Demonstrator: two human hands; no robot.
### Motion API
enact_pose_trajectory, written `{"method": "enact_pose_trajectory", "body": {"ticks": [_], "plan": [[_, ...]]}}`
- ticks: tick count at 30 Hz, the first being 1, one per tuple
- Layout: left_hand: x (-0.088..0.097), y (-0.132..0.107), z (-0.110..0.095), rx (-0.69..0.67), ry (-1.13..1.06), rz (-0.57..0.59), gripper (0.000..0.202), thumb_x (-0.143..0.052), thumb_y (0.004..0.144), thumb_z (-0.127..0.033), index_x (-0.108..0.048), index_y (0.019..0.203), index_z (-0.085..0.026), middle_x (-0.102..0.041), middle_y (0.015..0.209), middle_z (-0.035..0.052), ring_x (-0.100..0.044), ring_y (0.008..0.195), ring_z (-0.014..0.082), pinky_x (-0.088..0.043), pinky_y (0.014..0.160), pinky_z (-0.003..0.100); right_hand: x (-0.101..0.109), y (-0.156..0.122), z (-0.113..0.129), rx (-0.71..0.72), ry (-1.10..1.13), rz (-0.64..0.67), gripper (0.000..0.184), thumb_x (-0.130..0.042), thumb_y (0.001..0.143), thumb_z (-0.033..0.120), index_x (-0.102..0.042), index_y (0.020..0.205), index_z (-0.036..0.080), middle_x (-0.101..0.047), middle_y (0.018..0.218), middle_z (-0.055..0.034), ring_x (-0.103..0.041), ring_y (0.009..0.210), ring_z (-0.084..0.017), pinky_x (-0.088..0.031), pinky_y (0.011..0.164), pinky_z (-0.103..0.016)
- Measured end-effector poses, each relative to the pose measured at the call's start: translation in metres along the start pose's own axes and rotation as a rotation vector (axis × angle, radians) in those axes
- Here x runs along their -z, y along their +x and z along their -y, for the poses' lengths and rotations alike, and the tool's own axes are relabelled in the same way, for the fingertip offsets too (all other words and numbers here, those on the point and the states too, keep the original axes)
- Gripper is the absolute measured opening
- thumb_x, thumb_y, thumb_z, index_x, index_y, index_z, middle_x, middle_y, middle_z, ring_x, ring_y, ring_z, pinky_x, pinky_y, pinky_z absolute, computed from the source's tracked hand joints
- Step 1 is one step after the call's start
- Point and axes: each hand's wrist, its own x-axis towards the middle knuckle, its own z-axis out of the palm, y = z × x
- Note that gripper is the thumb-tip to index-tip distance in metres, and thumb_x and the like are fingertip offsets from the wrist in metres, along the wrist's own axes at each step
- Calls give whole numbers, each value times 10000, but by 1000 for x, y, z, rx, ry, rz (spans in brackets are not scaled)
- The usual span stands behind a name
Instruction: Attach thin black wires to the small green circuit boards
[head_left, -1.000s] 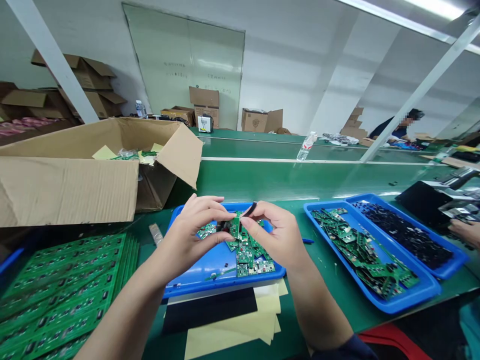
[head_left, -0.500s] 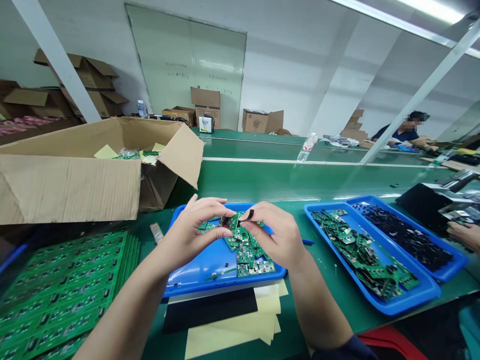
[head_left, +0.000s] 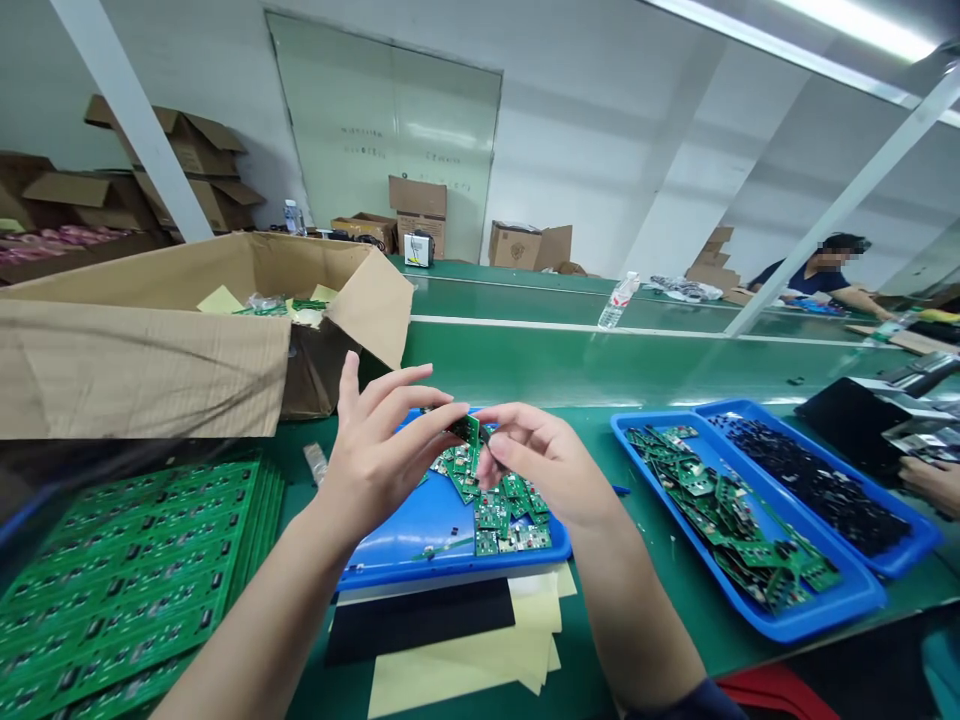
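My left hand (head_left: 386, 440) pinches a small green circuit board (head_left: 466, 430) between thumb and fingertips, its other fingers raised. Against the board's right edge, my right hand (head_left: 536, 455) is closed with thumb and forefinger together; a small dark piece shows at its fingertips, mostly hidden. Both hands are above a blue tray (head_left: 390, 525), which holds several small circuit boards (head_left: 499, 510) on its right side. A thin green strip and tiny black bits lie on the tray's bare floor.
Left are stacked green board panels (head_left: 142, 560) and a large open carton (head_left: 142, 370). On the right stand a blue tray of boards (head_left: 817, 630) and one of black parts (head_left: 814, 480). Yellow sheets (head_left: 465, 665) lie in front. Another person's hand (head_left: 930, 485) is at far right.
My left hand has turned, its fingers lifting and the board tilting more upright. My right fingers have curled in, and the black strip that stuck up from them is now mostly hidden.
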Motion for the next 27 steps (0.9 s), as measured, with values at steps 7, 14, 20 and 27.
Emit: {"method": "enact_pose_trajectory", "body": {"ticks": [7,14,20,27], "plan": [[-4,-2,0,4,64,-57,254,-631,785,-238,-599,1023,-320,-692,873,15,-599,1033,255,-117,1095,591,-12,0,-5,-32,242,-54,312,-687,748,299,-576,1012,175,-652,607,41,-622,516,-85,-538,536,-213],[-7,-3,-2,45,9,-85,208,-638,785,-252,-614,990,-268,-677,847,24,-625,988,244,-162,1090,574,-16,8,-13,-167,464,-26,289,-774,642,315,-566,763,156,-632,529,48,-580,418,-66,-509,445,-171],[-9,-3,1,58,92,-107,176,-628,795,-262,-636,968,-291,-687,843,8,-628,982,234,-146,1086,579,-17,10,-14,-174,514,-103,253,-782,622,277,-580,711,153,-630,516,47,-561,404,-48,-474,420,-137],[-9,-4,-2,7,157,-124,253,-624,795,-196,-612,1022,-307,-696,871,8,-615,1015,232,-135,1083,592,-14,11,-12,-195,488,-99,230,-762,622,267,-565,637,148,-588,456,51,-521,359,-47,-445,383,-142]]}}
